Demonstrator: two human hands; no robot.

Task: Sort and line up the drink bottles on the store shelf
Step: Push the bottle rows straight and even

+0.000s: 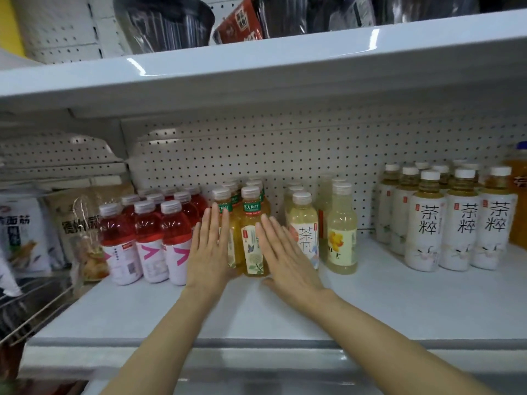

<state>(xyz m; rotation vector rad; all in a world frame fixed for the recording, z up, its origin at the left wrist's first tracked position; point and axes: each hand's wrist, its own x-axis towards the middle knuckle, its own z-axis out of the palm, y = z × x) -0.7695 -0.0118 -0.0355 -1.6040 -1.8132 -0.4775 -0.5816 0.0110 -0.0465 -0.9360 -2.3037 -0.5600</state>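
Reaching in over the white metal shelf point(399, 303), both forearms run out of the bottom of view. The left hand point(209, 249) and right hand point(285, 256) lie flat with straight fingers, pressed against either side of the amber tea bottles with green neck bands point(252, 238); whether the thumbs hook underneath is hidden. Left of them stand red drink bottles with white-and-pink labels point(148, 240), to the right pale yellow tea bottles point(340, 238), then white-labelled tea bottles with black characters point(462, 223). Rear rows show little but caps. A wire basket point(31, 309) is cut off at far left.
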